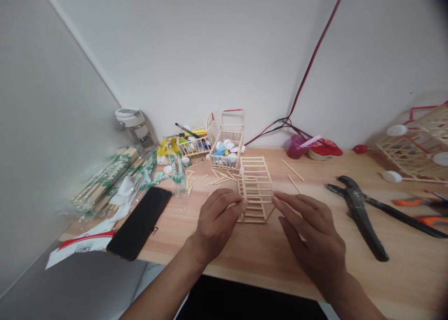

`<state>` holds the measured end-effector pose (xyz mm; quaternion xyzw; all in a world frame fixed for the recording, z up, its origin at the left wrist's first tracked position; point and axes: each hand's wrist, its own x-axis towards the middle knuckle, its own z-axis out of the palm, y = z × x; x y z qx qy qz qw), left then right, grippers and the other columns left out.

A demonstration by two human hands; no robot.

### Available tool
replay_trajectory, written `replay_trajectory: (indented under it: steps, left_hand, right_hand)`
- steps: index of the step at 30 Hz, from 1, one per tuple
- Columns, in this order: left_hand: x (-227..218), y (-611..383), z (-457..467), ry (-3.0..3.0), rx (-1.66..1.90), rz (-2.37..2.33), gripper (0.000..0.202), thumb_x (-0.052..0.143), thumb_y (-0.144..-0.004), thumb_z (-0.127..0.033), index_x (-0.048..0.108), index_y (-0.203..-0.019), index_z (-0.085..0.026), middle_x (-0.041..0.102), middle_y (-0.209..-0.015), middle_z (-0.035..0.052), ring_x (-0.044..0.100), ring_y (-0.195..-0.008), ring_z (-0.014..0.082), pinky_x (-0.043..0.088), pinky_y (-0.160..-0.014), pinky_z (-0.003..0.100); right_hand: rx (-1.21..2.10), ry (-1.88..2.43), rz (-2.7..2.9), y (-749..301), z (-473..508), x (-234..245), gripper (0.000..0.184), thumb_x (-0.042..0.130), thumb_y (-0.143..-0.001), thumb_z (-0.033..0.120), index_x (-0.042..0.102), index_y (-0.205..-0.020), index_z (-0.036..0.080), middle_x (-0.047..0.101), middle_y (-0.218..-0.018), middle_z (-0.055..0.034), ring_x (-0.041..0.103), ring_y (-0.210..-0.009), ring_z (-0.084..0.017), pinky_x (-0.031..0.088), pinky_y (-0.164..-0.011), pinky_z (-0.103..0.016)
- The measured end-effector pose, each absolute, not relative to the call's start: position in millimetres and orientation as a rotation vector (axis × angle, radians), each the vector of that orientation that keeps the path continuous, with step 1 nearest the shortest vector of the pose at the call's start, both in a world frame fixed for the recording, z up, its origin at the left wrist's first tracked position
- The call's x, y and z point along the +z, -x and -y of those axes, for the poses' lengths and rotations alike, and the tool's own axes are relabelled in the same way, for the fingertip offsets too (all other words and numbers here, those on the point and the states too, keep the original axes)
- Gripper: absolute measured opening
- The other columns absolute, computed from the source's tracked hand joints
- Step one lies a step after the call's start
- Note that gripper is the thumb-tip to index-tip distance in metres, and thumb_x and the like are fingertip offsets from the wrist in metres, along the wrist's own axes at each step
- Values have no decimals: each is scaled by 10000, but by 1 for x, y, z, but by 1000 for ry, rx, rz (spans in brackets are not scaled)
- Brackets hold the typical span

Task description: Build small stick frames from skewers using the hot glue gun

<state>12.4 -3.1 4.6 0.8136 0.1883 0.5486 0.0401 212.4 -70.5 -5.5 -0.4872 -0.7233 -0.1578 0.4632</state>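
This was a small hobby craft corner, a wooden desk [245, 250] pushed against bare white walls. Packs of wrapped bamboo sticks [105, 180], loose cut sticks [217, 177] and heavy pliers [360, 208] lay spread across it. Miniature stick-built carts [229, 140] filled with bottle caps and a half-built stick frame [255, 187] marked it as a model-making bench.

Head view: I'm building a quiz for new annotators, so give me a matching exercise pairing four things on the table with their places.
1 stick frame
2 black phone
3 black pliers
4 lidded jar

a back left corner
b between left hand and right hand
c left of the left hand, near front edge
d right of the right hand

Pairs: 1-b, 2-c, 3-d, 4-a
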Motion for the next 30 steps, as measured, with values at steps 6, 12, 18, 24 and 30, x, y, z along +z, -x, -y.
replay_trajectory:
  steps: [6,12,18,24,30]
  left_hand:
    - [6,-13,4,-2498,1685,-591,264,589,-803,1,635,-995,-174,646,-948,58,583,-918,160,535,-781,314]
    - [6,-12,4,-2507,1673,-577,266,599,-789,7,638,-986,-167,649,-960,64,584,-932,166,536,-794,323]
    - [5,-13,4,-2489,1687,-579,284,608,-773,27,641,-984,-160,647,-950,65,582,-917,164,536,-787,318]
    - [4,-12,4,-2498,1679,-587,279,603,-785,15,640,-991,-170,649,-960,63,580,-925,167,536,-788,328]
    - [5,-11,4,-2515,1675,-572,269,598,-793,-2,635,-1001,-170,651,-959,65,586,-929,168,540,-785,330]
  right_hand:
    - [-375,1197,1774,-213,72,-6,568,641,-760,1,587,-1261,264,655,-1187,-60,576,-1064,-248,446,-926,-473]
    - [-381,1198,1775,-213,70,-6,561,643,-760,5,590,-1257,258,660,-1173,-64,572,-1066,-251,447,-920,-472]
    - [-384,1202,1777,-212,70,-6,558,641,-763,6,590,-1258,258,661,-1168,-64,571,-1062,-249,448,-919,-470]
    - [-391,1211,1773,-213,71,-6,566,641,-762,8,585,-1263,266,661,-1173,-55,572,-1067,-242,443,-936,-462]
    - [-385,1211,1765,-212,72,-6,574,642,-761,15,584,-1265,282,661,-1178,-47,578,-1065,-239,446,-936,-451]
